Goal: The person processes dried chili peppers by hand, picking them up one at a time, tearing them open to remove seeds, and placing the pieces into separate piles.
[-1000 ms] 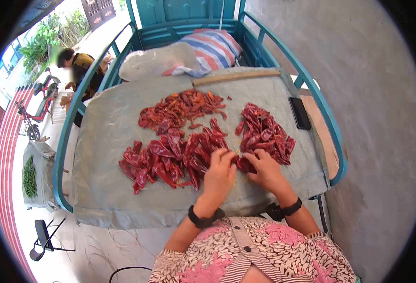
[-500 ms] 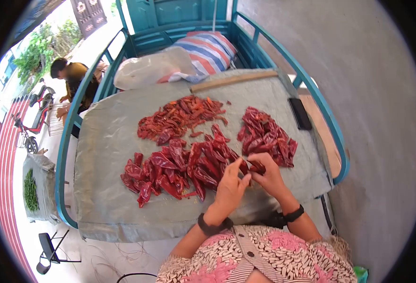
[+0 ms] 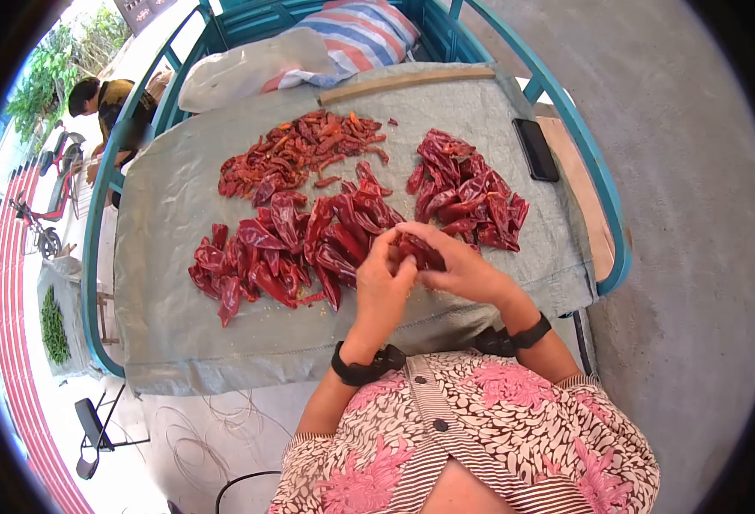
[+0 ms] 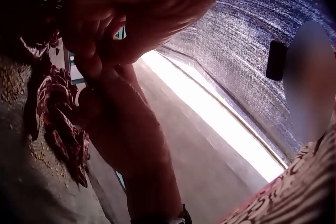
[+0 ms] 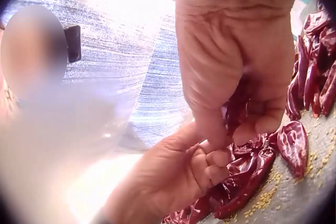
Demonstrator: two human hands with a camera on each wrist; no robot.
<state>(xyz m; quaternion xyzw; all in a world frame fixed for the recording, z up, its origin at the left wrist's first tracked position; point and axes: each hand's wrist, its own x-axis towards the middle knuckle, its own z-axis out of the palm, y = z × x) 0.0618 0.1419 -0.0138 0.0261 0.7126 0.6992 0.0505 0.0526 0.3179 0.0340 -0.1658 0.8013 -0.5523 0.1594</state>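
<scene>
Both hands meet over the near side of the cloth, close in front of the heaps of dried red chili peppers. A dark red dried chili pepper (image 3: pixel 420 250) sits between them, partly covered by fingers. My right hand (image 3: pixel 467 270) curls round it; in the right wrist view dark red skin (image 5: pixel 239 103) shows inside that palm. My left hand (image 3: pixel 381 283) pinches at the pepper's left end, its fingertips against the right thumb. A long heap of large glossy chilies (image 3: pixel 274 248) lies to the left, and another heap (image 3: pixel 471 193) lies beyond the right hand.
Smaller, shrivelled chilies (image 3: pixel 304 150) lie farther back on the grey cloth (image 3: pixel 172 197). Pale seeds (image 5: pixel 262 200) are scattered below the hands. A phone (image 3: pixel 535 150) rests at the right, a wooden strip (image 3: pixel 407 84) at the back. Teal cart rails (image 3: pixel 578 141) flank the cloth.
The hands have come together from apart at the heaps, with the chili pepper now between them, and the right hand has curled farther round it. The head view has shifted slightly.
</scene>
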